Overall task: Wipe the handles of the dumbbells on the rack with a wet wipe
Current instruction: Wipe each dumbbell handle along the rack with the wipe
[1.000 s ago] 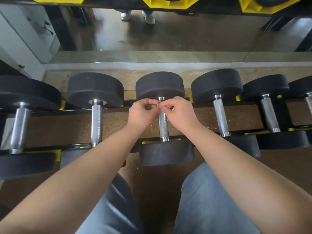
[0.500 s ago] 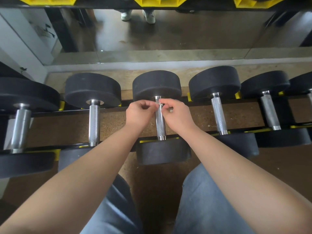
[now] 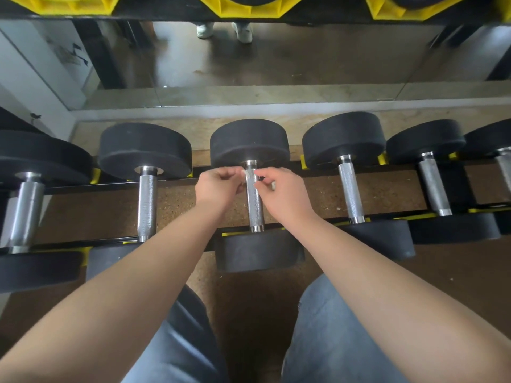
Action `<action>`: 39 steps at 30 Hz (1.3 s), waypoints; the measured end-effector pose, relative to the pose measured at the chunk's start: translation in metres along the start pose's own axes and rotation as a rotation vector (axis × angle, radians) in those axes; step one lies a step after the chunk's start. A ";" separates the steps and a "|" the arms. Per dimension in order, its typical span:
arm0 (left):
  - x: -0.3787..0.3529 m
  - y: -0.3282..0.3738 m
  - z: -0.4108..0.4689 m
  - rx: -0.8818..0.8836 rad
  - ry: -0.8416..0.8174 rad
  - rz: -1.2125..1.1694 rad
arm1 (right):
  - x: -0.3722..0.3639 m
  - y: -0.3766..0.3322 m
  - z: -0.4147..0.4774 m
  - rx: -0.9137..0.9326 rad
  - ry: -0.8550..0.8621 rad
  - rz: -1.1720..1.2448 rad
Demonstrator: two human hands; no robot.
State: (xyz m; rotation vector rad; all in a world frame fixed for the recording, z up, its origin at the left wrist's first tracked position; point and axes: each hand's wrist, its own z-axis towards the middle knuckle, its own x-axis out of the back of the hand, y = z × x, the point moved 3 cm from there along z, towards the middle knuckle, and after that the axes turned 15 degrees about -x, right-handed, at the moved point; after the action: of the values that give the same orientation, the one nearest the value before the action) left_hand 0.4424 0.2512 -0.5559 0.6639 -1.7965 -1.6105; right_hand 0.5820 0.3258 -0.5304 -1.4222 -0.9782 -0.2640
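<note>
Six dumbbells lie along the rack (image 3: 387,186), the outermost ones cut off at the picture's edges; no writing is readable. The left hand (image 3: 218,186) and right hand (image 3: 279,189) meet at the far end of the third dumbbell's handle (image 3: 255,200), each grip pinching a small, mostly hidden wet wipe (image 3: 247,175).
</note>
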 end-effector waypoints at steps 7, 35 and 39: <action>0.002 0.002 -0.005 -0.041 -0.074 0.035 | 0.001 -0.005 -0.003 0.093 0.005 -0.078; 0.001 -0.028 -0.014 0.302 -0.558 0.176 | 0.002 -0.001 -0.006 -0.029 -0.060 -0.078; -0.005 -0.018 0.010 0.259 -0.355 -0.220 | 0.002 0.000 -0.008 -0.045 -0.065 -0.061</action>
State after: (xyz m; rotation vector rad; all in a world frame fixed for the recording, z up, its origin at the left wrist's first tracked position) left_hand 0.4381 0.2594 -0.5744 0.7492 -2.2864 -1.7402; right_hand 0.5863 0.3192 -0.5279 -1.4509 -1.0762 -0.2880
